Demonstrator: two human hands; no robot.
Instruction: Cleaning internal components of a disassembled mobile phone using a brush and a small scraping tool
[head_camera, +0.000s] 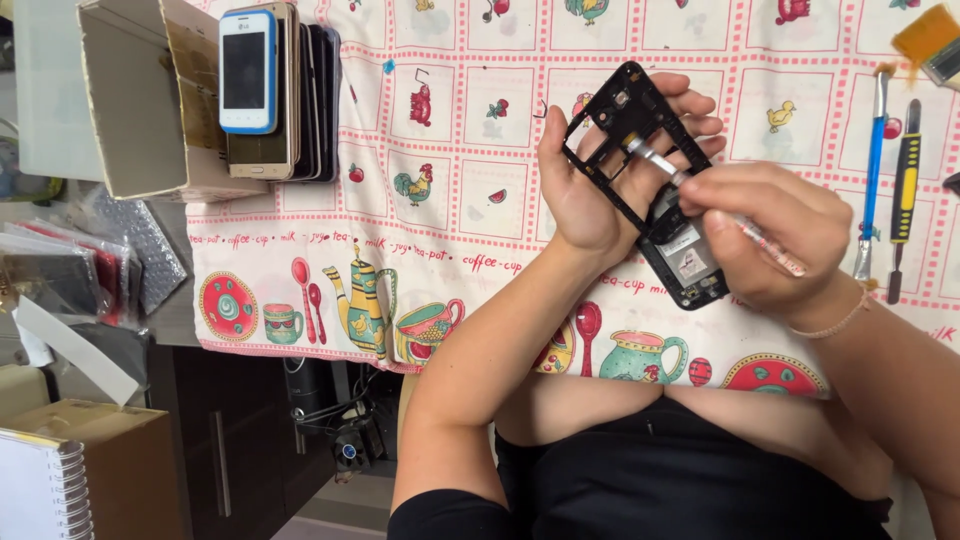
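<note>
- Step in hand, as I judge it: unscrewing the opened black phone (668, 215), held above the desk (450, 190).
- Left hand (590, 180) fingers clasp its frame.
- Right hand (770, 235) fingers pinch a small screwdriver (700, 195), tip on the frame.
- Next calls for steady, upright turning.

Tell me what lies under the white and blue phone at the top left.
The white and blue phone tops a leaning row of other phones, gold and dark ones. Only their edges show; their screens are covered. They rest on the patterned cloth.
</note>
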